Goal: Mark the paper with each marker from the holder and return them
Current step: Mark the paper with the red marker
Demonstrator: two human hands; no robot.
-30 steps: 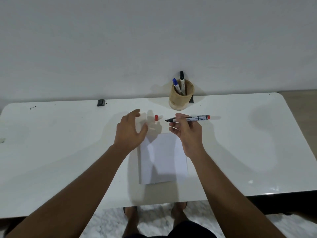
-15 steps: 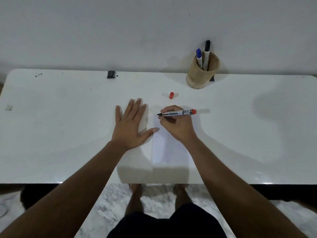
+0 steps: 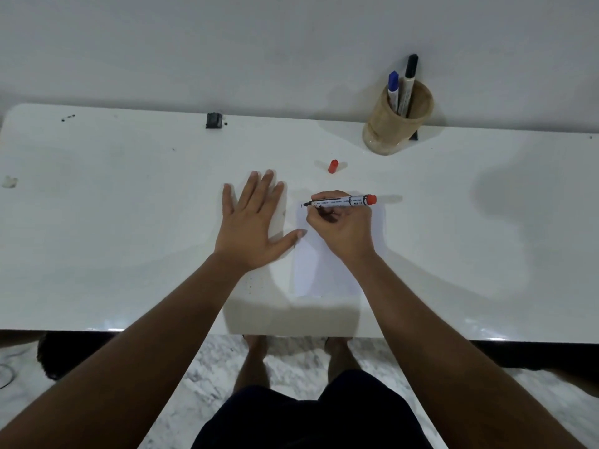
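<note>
A white sheet of paper (image 3: pixel 319 273) lies on the table, partly under my hands. My right hand (image 3: pixel 343 226) grips an uncapped red marker (image 3: pixel 343 202), lying nearly level with its tip pointing left at the paper's top left corner. My left hand (image 3: pixel 251 226) rests flat with fingers spread, just left of the paper, its thumb touching the paper's edge. The marker's red cap (image 3: pixel 333 166) lies loose on the table beyond the paper. A tan round holder (image 3: pixel 393 128) stands at the back right with a blue marker (image 3: pixel 393 87) and a black marker (image 3: pixel 409 81) in it.
The white table (image 3: pixel 129 205) runs along a white wall. A small black object (image 3: pixel 214 120) sits at the back edge, and a small pale scrap (image 3: pixel 9 182) lies at the far left. Marble floor and my feet show below the table's front edge.
My left hand has come down flat beside the paper. My right hand has lowered the marker so its tip is at the paper's top left corner. The view has tilted downward.
</note>
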